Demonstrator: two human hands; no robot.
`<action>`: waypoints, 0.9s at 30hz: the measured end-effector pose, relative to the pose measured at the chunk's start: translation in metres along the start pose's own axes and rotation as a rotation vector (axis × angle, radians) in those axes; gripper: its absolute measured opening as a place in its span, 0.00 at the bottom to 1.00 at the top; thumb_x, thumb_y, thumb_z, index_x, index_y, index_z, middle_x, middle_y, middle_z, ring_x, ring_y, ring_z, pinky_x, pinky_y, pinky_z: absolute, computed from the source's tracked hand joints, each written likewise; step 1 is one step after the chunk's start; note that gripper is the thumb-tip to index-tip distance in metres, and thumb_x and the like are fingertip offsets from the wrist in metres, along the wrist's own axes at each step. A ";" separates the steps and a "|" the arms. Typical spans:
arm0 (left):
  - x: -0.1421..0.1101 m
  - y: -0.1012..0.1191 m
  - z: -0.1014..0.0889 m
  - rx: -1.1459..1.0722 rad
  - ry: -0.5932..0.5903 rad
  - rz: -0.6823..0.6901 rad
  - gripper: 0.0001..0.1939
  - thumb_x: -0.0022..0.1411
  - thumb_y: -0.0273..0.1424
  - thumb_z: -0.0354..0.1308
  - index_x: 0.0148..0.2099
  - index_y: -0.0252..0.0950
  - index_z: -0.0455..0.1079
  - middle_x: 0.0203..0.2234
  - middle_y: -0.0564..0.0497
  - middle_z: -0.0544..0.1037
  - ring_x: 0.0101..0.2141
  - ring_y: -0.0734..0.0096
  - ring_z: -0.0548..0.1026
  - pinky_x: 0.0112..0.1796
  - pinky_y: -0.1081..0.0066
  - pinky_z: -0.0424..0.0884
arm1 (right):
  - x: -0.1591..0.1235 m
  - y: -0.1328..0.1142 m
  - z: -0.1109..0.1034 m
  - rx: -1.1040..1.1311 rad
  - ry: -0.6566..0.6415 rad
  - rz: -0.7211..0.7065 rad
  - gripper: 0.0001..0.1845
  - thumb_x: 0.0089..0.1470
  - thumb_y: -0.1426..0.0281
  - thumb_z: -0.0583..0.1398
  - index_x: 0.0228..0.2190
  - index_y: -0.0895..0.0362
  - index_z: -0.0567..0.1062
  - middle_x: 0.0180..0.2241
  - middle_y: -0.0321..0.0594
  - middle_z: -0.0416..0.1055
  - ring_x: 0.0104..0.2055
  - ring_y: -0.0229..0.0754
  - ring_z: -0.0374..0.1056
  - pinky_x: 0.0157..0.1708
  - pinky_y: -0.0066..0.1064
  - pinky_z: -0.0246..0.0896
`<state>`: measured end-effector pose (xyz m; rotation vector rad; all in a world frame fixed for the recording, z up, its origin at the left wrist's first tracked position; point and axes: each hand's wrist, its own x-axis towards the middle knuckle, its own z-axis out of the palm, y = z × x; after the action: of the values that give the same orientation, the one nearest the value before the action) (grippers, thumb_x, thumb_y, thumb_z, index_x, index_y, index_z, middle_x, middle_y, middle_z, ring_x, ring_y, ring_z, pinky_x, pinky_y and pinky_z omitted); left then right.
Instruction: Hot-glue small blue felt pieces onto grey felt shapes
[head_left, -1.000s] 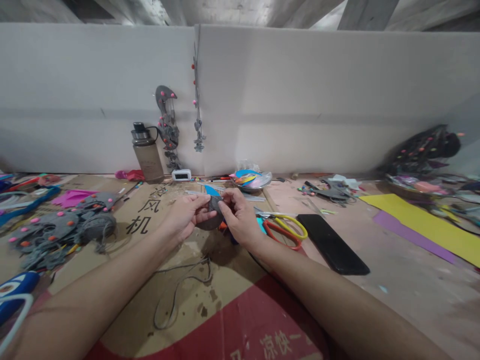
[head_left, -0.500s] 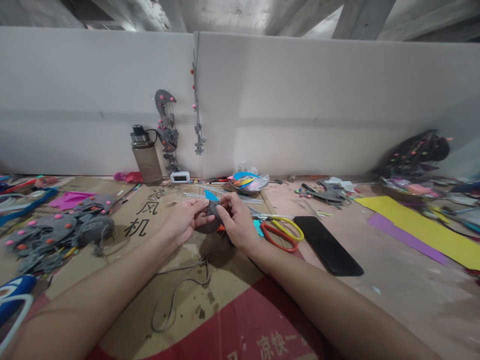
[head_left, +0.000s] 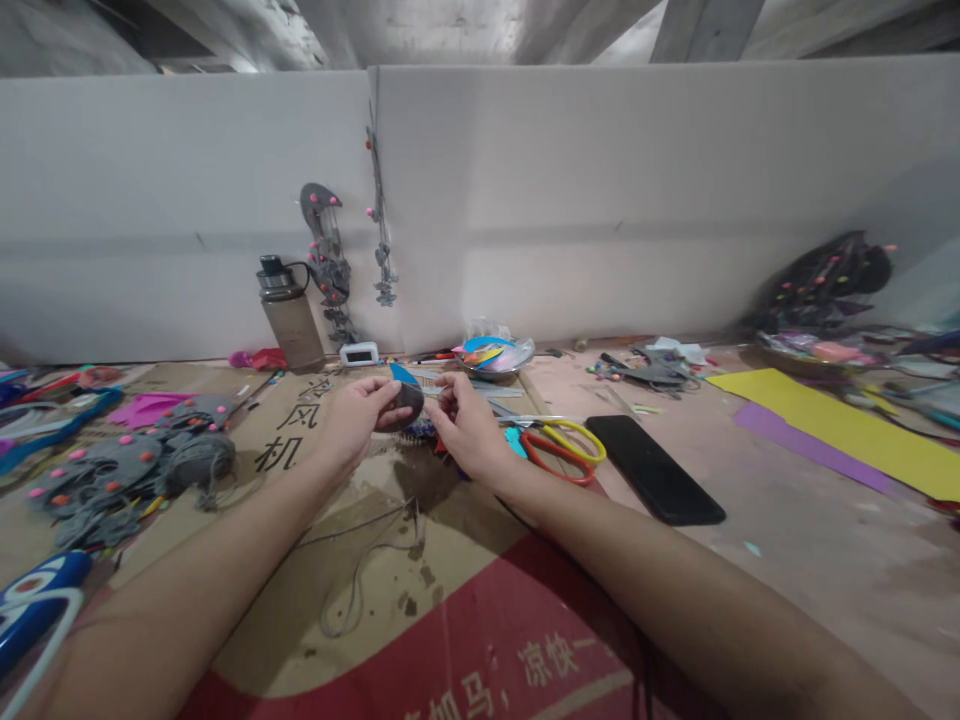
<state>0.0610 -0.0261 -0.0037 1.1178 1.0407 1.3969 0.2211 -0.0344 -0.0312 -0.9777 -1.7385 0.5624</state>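
Observation:
My left hand (head_left: 360,415) is closed on a dark grey felt piece (head_left: 409,402), pinched between thumb and fingers. A blue pointed piece (head_left: 403,374) sticks up from its top edge. Just right of the felt, my right hand (head_left: 466,425) has its fingers curled and the thumb close to them; anything in them is too small to make out. Below the hands a thin grey cord (head_left: 360,590) lies loosely on the cardboard (head_left: 285,600). Scissors (head_left: 562,450) with one red and one yellow handle rest beside my right wrist. Something dark and bristly under the hands is partly hidden.
A black phone (head_left: 652,470) lies right of the scissors. At the back stand a bottle (head_left: 292,320), a small white clock-like device (head_left: 359,354) and a dish of coloured pieces (head_left: 499,365). Grey felt ornaments with pompoms (head_left: 135,460) lie left; yellow sheets (head_left: 840,430) lie right.
My right hand has come off the felt piece and now sits slightly apart from it. The left hand has moved a little left with the felt. The view has shifted slightly.

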 end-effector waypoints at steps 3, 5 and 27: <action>0.010 0.000 -0.011 0.003 0.076 0.083 0.07 0.50 0.29 0.63 0.31 0.30 0.73 0.27 0.49 0.76 0.29 0.74 0.75 0.32 0.73 0.76 | 0.001 -0.007 -0.004 -0.052 -0.055 0.021 0.08 0.54 0.69 0.55 0.37 0.57 0.69 0.27 0.34 0.65 0.28 0.37 0.61 0.30 0.29 0.54; 0.017 0.003 -0.020 -0.003 0.141 0.139 0.07 0.51 0.30 0.63 0.29 0.29 0.72 0.25 0.50 0.75 0.27 0.77 0.74 0.33 0.74 0.76 | 0.000 -0.017 -0.005 -0.051 -0.119 0.014 0.06 0.54 0.71 0.54 0.34 0.58 0.71 0.28 0.36 0.68 0.29 0.37 0.62 0.31 0.29 0.55; 0.052 -0.030 -0.079 -0.350 0.176 0.091 0.03 0.54 0.23 0.60 0.29 0.29 0.69 0.23 0.50 0.76 0.24 0.79 0.74 0.32 0.73 0.77 | -0.030 -0.003 -0.010 -0.724 -0.218 0.235 0.14 0.50 0.63 0.59 0.34 0.61 0.69 0.35 0.54 0.70 0.37 0.50 0.67 0.35 0.36 0.57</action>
<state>-0.0132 0.0262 -0.0435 0.8045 0.8319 1.6980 0.2334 -0.0622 -0.0417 -1.6899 -2.0867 0.1724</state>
